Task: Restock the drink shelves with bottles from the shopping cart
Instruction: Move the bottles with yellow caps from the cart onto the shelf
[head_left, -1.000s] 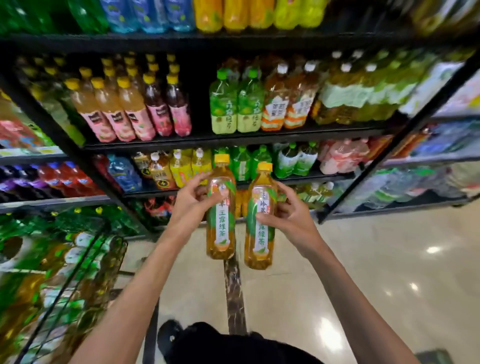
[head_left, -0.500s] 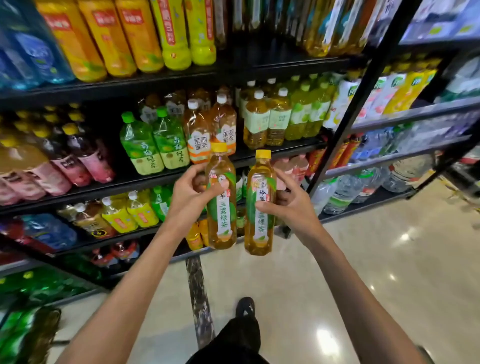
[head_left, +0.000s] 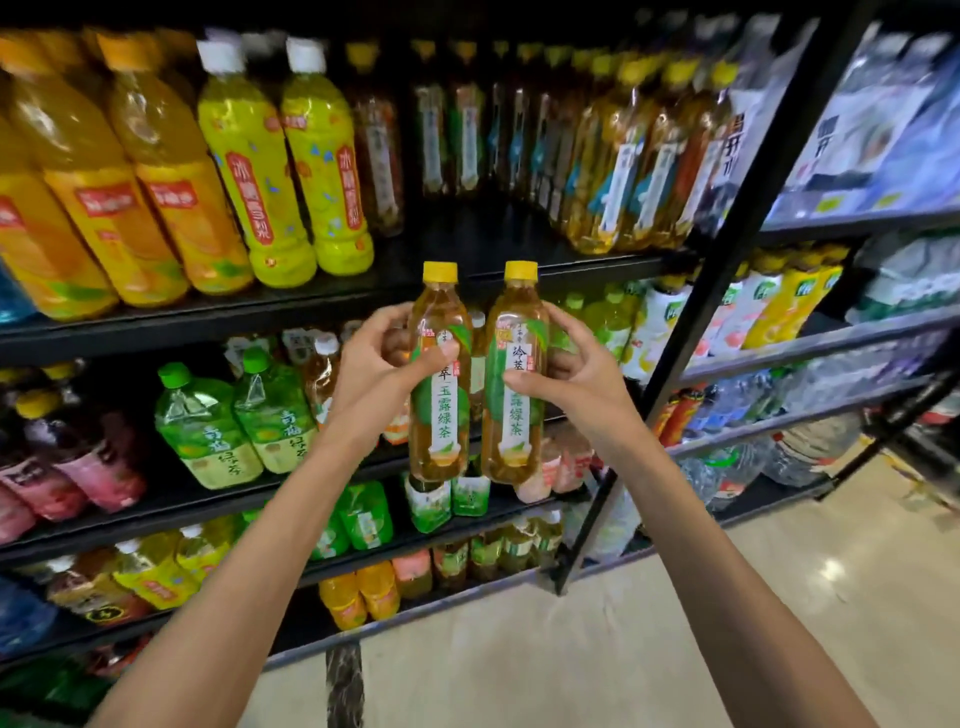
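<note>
I hold two upright green tea bottles with yellow caps side by side in front of the black drink shelves (head_left: 291, 312). My left hand (head_left: 374, 364) grips the left tea bottle (head_left: 439, 415) at its upper half, thumb across the label. My right hand (head_left: 571, 374) grips the right tea bottle (head_left: 514, 415) the same way. The bottles almost touch each other. Their caps reach the level of the upper shelf's front edge. The shopping cart is out of view.
The upper shelf has orange juice bottles (head_left: 130, 182), yellow-green bottles (head_left: 291, 171) and amber tea bottles (head_left: 623, 156), with a dark gap (head_left: 467, 228) between them. A black upright post (head_left: 727, 270) stands right of my hands. Green bottles (head_left: 234, 421) fill the shelf below. Shiny floor lies lower right.
My view has risen and swung up the shelving and the cart has left view. Both hands have lifted the two tea bottles higher, towards the upper shelf.
</note>
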